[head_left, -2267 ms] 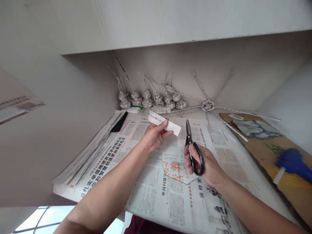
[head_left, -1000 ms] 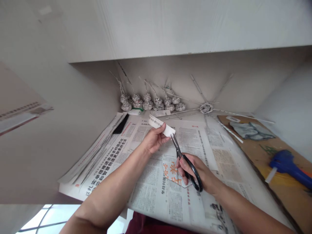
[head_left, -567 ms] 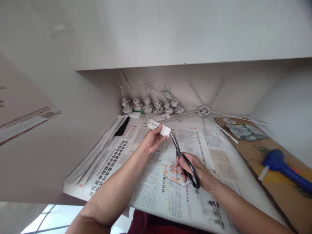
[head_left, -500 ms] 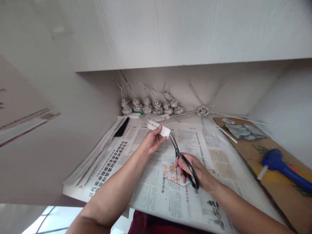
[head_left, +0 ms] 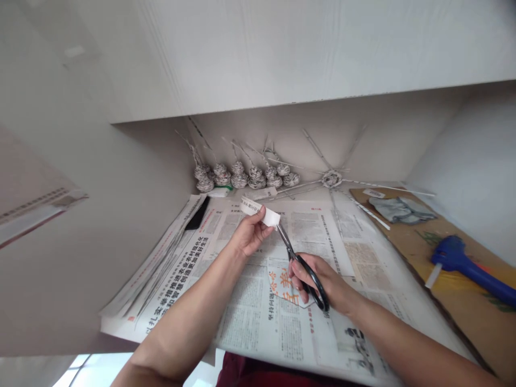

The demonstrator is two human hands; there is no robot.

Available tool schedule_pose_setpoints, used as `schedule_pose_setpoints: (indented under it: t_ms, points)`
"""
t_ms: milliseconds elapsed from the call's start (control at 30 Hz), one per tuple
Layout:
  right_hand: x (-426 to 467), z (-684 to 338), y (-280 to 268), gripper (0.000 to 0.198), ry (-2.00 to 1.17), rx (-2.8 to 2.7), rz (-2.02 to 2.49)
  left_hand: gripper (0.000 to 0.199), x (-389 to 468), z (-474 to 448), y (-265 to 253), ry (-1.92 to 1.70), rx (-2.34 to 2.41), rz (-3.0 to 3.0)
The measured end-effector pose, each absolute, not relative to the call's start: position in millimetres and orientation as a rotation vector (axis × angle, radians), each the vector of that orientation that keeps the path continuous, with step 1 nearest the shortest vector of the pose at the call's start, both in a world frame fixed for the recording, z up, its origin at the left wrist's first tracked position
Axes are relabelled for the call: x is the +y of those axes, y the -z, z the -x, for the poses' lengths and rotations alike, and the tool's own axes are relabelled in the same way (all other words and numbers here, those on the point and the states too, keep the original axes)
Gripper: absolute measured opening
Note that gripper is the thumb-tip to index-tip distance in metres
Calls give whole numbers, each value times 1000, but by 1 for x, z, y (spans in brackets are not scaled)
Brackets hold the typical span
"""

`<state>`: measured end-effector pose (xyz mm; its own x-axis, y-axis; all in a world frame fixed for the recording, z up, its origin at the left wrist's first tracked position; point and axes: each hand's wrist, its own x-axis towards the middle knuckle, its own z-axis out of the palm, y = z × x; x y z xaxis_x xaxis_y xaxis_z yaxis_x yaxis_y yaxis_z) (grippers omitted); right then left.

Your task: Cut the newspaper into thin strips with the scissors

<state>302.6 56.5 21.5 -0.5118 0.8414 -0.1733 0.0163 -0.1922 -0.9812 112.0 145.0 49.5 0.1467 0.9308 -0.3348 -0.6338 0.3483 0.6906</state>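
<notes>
My left hand (head_left: 249, 237) pinches a paper strip (head_left: 260, 210), now shorter than before, while my right hand's (head_left: 322, 279) grip on the scissors (head_left: 300, 263) has brought their blades against its end.

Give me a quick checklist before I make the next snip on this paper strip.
1. Left hand pinching the paper strip: ok.
2. Right hand gripping the scissors: ok.
3. Blade tips at the strip's right end: ok.
4. Left fingertips clear of the blades: cannot tell, they sit close.
5. Newspaper spread beneath: ok.
6. Glue gun off to the right, apart: ok.
</notes>
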Motion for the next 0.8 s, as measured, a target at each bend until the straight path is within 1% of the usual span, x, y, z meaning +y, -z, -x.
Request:
schedule_pose_setpoints:
  t_ms: [400, 600, 800]
  points:
    - [57, -302, -19, 54, -1792, -1470, 1032, 12, 143, -112, -49, -1171, 799, -510]
    - [60, -306, -22, 58, -1835, -1419, 956, 10, 140, -117, -42, -1144, 788, -595]
    - [63, -308, -19, 66, -1919, -1333, 912, 13, 132, -126, -34, -1081, 754, -652]
